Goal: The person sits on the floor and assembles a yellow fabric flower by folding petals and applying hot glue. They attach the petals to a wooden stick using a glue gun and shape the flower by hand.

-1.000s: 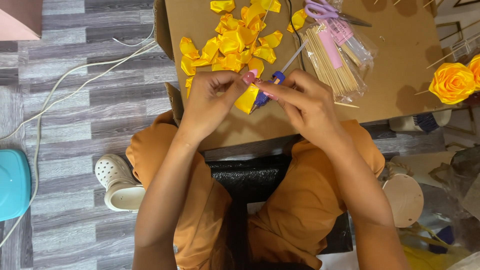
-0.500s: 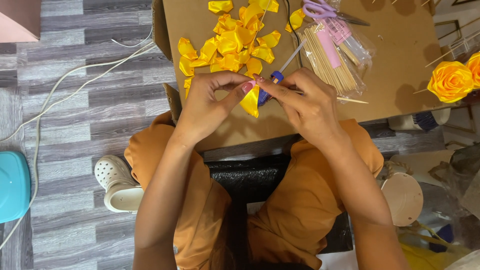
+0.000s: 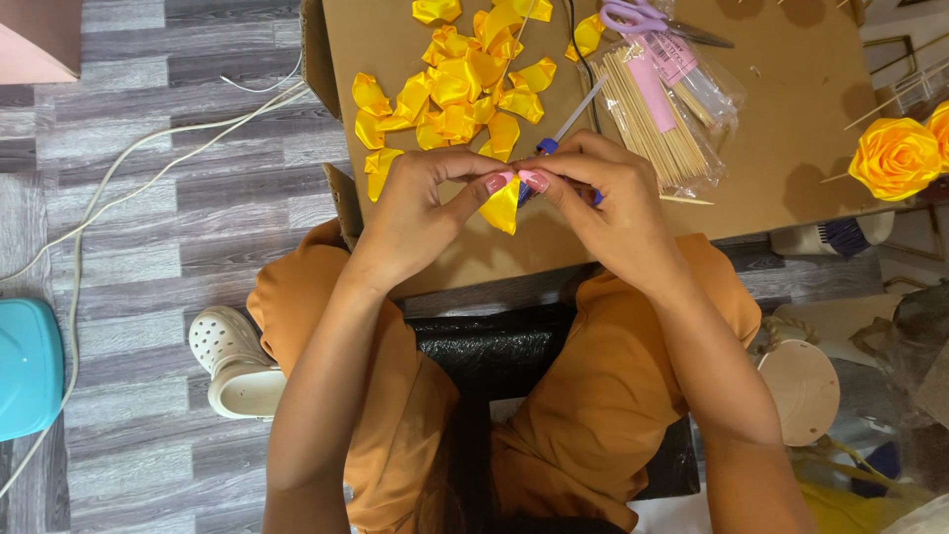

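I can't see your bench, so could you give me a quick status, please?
Left hand and right hand both pinch yellow petal. Petal pile beyond. Nothing obstructing.

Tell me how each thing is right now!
left hand: pinching the yellow petal
right hand: pinching the same petal
yellow petal: folded, held between both hands
petal pile: loose on the cardboard
scissors: lying on the cardboard
stick bag: lying flat
yellow rose: finished, on its stick

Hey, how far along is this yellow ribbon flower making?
Done: a finished yellow rose lies at the cardboard's right edge. In hand: the left hand and right hand pinch one folded yellow petal between them. Left: a pile of petals and a bag of sticks wait unused.
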